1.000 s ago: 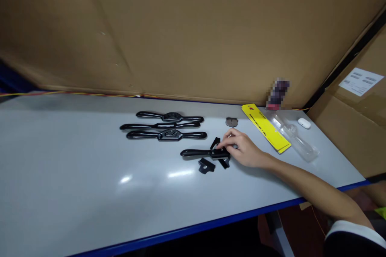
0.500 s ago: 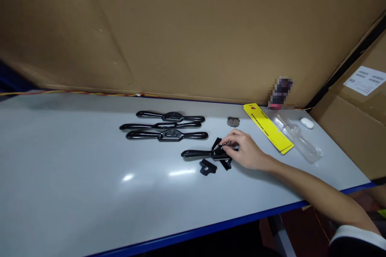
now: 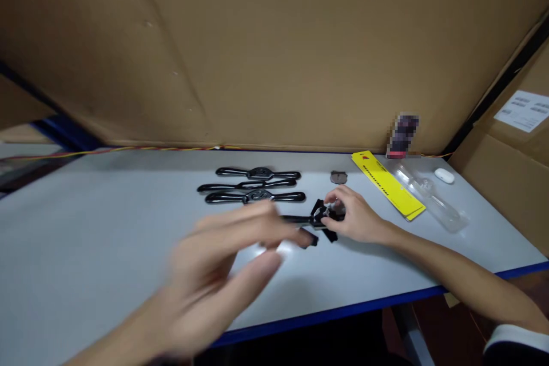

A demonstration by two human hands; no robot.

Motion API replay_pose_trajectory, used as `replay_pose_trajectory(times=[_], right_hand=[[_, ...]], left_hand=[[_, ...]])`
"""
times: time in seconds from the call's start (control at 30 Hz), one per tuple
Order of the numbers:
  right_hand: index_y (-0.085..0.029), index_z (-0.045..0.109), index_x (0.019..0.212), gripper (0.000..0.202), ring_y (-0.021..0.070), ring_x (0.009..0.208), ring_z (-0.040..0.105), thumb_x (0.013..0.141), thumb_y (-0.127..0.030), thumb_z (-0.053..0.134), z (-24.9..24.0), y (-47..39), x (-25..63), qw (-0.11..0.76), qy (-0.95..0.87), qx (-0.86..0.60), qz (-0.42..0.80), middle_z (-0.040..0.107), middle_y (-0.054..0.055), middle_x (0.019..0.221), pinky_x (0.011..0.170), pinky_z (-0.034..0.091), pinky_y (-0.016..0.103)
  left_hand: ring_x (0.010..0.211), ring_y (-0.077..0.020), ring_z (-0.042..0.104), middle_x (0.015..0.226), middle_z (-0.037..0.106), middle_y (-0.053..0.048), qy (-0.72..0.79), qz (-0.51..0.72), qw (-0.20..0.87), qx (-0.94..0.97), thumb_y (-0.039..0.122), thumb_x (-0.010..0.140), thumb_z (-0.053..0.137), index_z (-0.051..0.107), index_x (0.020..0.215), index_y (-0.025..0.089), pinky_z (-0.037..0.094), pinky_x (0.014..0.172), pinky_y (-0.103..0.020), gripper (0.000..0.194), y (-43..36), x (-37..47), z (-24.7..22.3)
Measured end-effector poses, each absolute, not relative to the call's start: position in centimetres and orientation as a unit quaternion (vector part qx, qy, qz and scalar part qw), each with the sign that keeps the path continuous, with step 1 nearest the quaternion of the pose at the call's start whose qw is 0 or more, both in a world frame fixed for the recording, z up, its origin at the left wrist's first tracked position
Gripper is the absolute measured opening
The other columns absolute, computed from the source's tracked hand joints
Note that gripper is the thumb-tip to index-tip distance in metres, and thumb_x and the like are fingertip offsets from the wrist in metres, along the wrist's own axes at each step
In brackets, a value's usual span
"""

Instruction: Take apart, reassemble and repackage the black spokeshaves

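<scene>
My right hand (image 3: pixel 358 218) rests on the grey table (image 3: pixel 98 240), its fingertips pinching a small part at the middle of a black two-handled tool (image 3: pixel 315 218). A loose black plate (image 3: pixel 330 234) lies just in front of it. My left hand (image 3: pixel 223 266) is blurred, raised over the table in the foreground with fingers spread and nothing in it, reaching toward the tool. Three more black two-handled tools (image 3: pixel 255 185) lie side by side farther back.
A small grey metal piece (image 3: pixel 338 177), a yellow card (image 3: pixel 388 185), a clear plastic blister (image 3: pixel 431 200) and a white earbud case (image 3: pixel 444 175) lie at the back right. Cardboard walls (image 3: pixel 278 51) enclose the table; its blue front edge (image 3: pixel 343 311) is near.
My left hand has come into view from the lower left, moving toward the tool. The right hand stays at the tool's middle. The camera has shifted, so things sit slightly to the right.
</scene>
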State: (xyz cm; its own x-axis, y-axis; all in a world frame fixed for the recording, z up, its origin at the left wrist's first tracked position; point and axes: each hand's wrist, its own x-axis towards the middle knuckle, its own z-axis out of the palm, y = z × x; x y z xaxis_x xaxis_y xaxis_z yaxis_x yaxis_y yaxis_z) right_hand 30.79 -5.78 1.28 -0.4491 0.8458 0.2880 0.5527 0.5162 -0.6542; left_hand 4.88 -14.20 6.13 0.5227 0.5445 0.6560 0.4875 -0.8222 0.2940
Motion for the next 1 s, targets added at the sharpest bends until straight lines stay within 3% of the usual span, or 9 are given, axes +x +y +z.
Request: replay_pose_trajectory(times=[0.07,0.17,0.3,0.5,0.7,1.0], right_hand=[[-0.019,0.068,0.093,0.013,0.0161,0.079,0.06,0.081,-0.016,0.069,1.0,-5.6,30.9,0.308,-0.815,-0.428,0.243,0.061,0.004,0.096,0.079,0.051,0.035],[-0.02,0.074,0.088,0.022,0.016,0.083,0.062,0.084,-0.005,0.058,0.8,-5.3,31.2,0.312,-0.826,-0.392,0.258,0.063,0.004,0.097,0.083,0.051,0.035],[-0.021,0.073,0.075,0.028,0.0201,0.096,0.062,0.085,-0.004,0.054,0.7,-5.2,31.5,0.312,-0.851,-0.352,0.233,0.064,0.005,0.097,0.091,0.049,0.041],[-0.021,0.066,0.096,0.021,0.0209,0.09,0.062,0.081,-0.009,0.058,0.9,-5.6,31.4,0.325,-0.848,-0.362,0.209,0.066,0.005,0.096,0.084,0.051,0.039],[-0.021,0.068,0.091,0.008,0.0218,0.089,0.063,0.088,-0.016,0.063,0.7,-5.5,31.4,0.314,-0.866,-0.347,0.176,0.072,0.005,0.092,0.086,0.049,0.041],[-0.023,0.07,0.088,0.011,0.0205,0.091,0.069,0.094,-0.019,0.062,0.6,-5.7,31.3,0.335,-0.863,-0.325,0.195,0.077,0.005,0.096,0.084,0.053,0.039]], left_hand=[[0.072,-0.0187,0.059,0.082,0.067,-0.005,0.297,0.343,0.009,0.891,0.032,0.104,0.045,0.071,0.109,0.02,0.051,0.069,-0.035,0.029,-10.6,6.3,6.6],[0.082,-0.022,0.063,0.089,0.068,-0.008,0.31,0.24,-0.026,0.919,0.036,0.103,0.044,0.071,0.114,0.015,0.05,0.072,-0.035,0.036,-6.1,7.3,5.2],[0.085,-0.0235,0.063,0.093,0.067,-0.009,0.302,0.156,-0.011,0.94,0.038,0.102,0.04,0.069,0.12,0.014,0.05,0.076,-0.035,0.042,-3.7,7.3,2.3],[0.077,-0.0198,0.062,0.084,0.067,-0.006,0.299,0.194,0.026,0.934,0.036,0.103,0.037,0.068,0.118,0.015,0.045,0.07,-0.031,0.04,-3.9,7.1,0.9],[0.077,-0.0179,0.062,0.087,0.066,-0.006,0.291,0.188,0.039,0.937,0.034,0.104,0.039,0.068,0.122,0.016,0.043,0.068,-0.028,0.039,-4.6,7.1,0.6],[0.076,-0.0159,0.059,0.09,0.064,-0.005,0.291,0.182,0.119,0.932,0.041,0.105,0.045,0.068,0.131,0.018,0.043,0.068,-0.026,0.042,-4.3,6.7,0.6]])
